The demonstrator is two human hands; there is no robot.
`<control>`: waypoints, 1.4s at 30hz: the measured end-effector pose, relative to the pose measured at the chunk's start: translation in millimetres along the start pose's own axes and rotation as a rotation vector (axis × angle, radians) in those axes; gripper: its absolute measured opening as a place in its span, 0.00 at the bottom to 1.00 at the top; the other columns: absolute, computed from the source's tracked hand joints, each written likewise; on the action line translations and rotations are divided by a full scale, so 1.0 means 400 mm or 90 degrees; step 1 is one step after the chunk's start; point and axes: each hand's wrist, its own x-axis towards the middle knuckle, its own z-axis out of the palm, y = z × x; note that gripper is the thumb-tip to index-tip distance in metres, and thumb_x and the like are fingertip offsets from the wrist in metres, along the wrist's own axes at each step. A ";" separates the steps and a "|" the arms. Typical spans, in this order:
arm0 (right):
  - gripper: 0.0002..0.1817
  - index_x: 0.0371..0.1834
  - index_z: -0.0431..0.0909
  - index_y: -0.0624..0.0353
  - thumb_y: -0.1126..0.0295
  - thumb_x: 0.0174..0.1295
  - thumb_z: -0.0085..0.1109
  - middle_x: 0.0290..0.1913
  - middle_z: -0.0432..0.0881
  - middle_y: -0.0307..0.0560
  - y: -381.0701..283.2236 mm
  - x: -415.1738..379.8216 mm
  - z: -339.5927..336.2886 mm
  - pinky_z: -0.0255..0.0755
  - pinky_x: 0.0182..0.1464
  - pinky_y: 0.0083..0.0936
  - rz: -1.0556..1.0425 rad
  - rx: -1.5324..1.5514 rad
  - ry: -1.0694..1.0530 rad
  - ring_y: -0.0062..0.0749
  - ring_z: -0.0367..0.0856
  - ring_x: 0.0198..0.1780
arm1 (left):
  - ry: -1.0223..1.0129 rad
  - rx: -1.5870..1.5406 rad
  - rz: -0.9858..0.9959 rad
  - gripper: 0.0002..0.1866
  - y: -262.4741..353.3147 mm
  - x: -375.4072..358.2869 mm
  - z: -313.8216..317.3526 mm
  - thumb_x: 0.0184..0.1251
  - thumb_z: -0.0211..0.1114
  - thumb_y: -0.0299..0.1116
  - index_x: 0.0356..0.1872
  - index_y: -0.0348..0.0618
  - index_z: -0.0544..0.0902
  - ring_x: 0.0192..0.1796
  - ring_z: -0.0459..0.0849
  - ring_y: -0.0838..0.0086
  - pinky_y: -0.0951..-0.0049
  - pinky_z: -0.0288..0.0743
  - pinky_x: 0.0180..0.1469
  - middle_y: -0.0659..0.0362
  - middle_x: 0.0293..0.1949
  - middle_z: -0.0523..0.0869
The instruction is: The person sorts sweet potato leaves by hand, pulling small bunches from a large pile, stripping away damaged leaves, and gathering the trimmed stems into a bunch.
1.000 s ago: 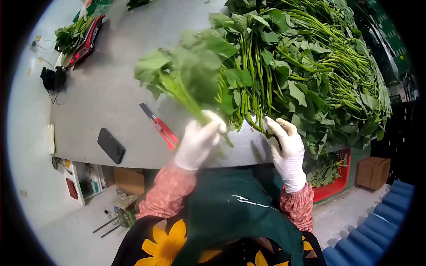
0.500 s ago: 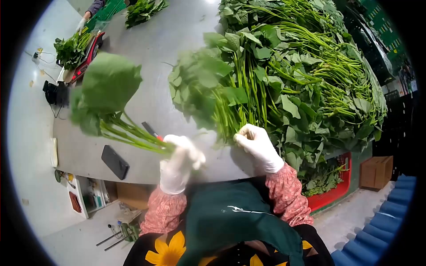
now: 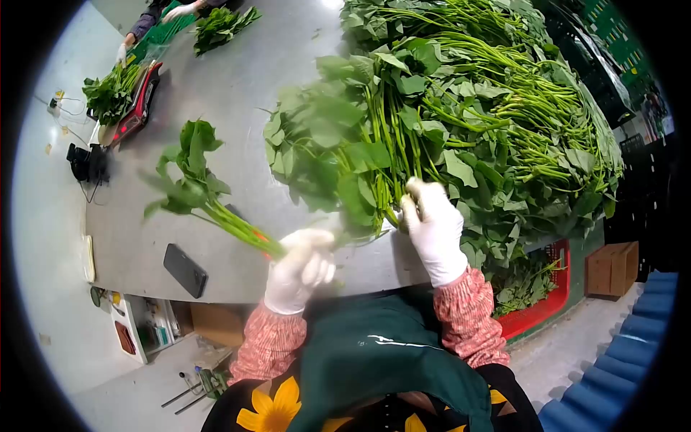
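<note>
My left hand [image 3: 299, 270], in a white glove, is closed round the stem ends of a small bunch of leafy greens [image 3: 237, 225], whose leaves point up and left over the metal table. My right hand [image 3: 434, 232], also gloved, pinches stem ends at the near edge of the large heap of greens [image 3: 497, 108]. Blurred leafy stems [image 3: 353, 158] stand just above and left of its fingertips. A black phone [image 3: 185, 271] lies on the table left of my left hand.
The metal table [image 3: 237, 93] has a red scale [image 3: 137, 108] with greens at the far left. Behind it, a co-worker's gloved hand [image 3: 183, 11] holds green mesh. A red crate [image 3: 558, 288] and a cardboard box [image 3: 612, 268] stand low on the right.
The bunch in my left hand has turned, its leaves now looking narrower. My right hand has moved slightly up and right. The co-worker's second hand has come into view.
</note>
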 end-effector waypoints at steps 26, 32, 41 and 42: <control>0.11 0.43 0.83 0.64 0.78 0.56 0.68 0.32 0.83 0.47 -0.090 0.039 -0.153 0.75 0.34 0.22 0.089 0.361 0.068 0.31 0.81 0.31 | -0.958 0.127 0.137 0.05 0.343 0.098 0.320 0.60 0.62 0.27 0.25 0.46 0.80 0.18 0.74 0.72 0.68 0.72 0.26 0.62 0.18 0.77; 0.15 0.53 0.81 0.62 0.72 0.65 0.63 0.43 0.87 0.46 -0.060 0.021 -0.154 0.77 0.42 0.17 0.169 0.274 -0.146 0.20 0.84 0.37 | -0.941 0.124 0.154 0.05 0.333 0.095 0.326 0.63 0.62 0.27 0.27 0.47 0.79 0.17 0.71 0.75 0.72 0.68 0.24 0.63 0.19 0.77; 0.14 0.48 0.81 0.63 0.68 0.63 0.63 0.34 0.83 0.51 -0.044 -0.034 -0.085 0.75 0.35 0.26 0.222 0.462 -0.331 0.36 0.81 0.34 | -0.542 0.009 0.357 0.06 0.324 0.016 0.183 0.66 0.63 0.26 0.30 0.48 0.77 0.16 0.67 0.79 0.79 0.63 0.22 0.65 0.21 0.77; 0.14 0.49 0.82 0.63 0.67 0.64 0.62 0.34 0.83 0.47 -0.045 -0.050 -0.065 0.73 0.35 0.22 0.129 0.420 -0.269 0.30 0.79 0.32 | -0.284 0.049 0.401 0.06 0.277 -0.012 0.155 0.66 0.63 0.26 0.30 0.48 0.77 0.16 0.67 0.79 0.80 0.62 0.21 0.65 0.21 0.77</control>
